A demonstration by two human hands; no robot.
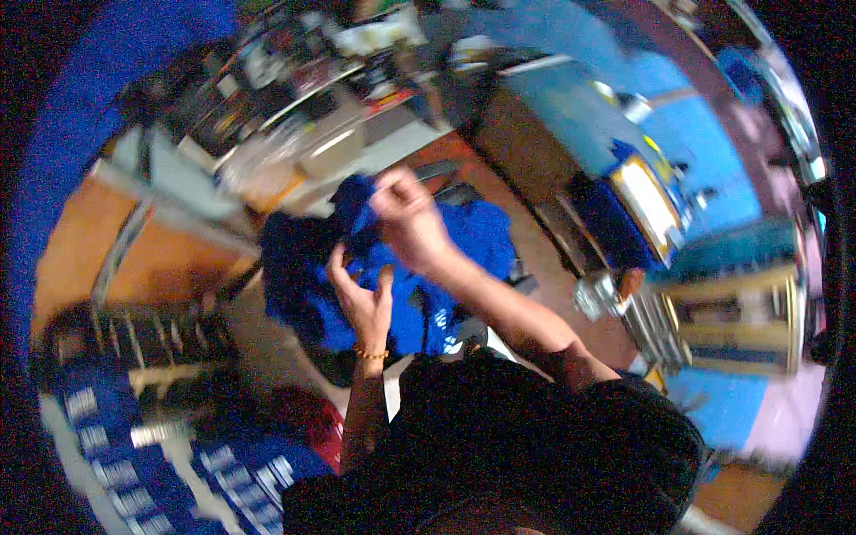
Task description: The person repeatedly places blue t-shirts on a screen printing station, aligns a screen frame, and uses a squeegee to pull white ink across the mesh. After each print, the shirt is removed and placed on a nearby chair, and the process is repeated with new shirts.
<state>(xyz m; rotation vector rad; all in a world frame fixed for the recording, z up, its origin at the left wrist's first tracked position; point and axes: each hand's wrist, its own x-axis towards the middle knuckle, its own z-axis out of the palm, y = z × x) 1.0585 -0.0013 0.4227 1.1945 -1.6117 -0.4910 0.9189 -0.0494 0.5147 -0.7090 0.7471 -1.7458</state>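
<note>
A heap of blue fabric (473,241) lies in the middle of the view, with a small white print low on it. My right hand (410,218), blurred, is closed on a raised fold of blue cloth (349,201) near the top of the heap. Lower and to its left, my left hand (361,294), with a beaded bracelet at the wrist, touches or hovers over the fabric, thumb and forefinger apart and curved. What supports the heap is mostly hidden.
A cluttered shelf (312,98) runs along the back. An orange board (71,259) stands at left, above dark metal racks (152,339). Blue printed pieces (98,446) lie lower left. A dark bench (535,143) and yellowish furniture (731,321) are at right, above a reddish-brown floor.
</note>
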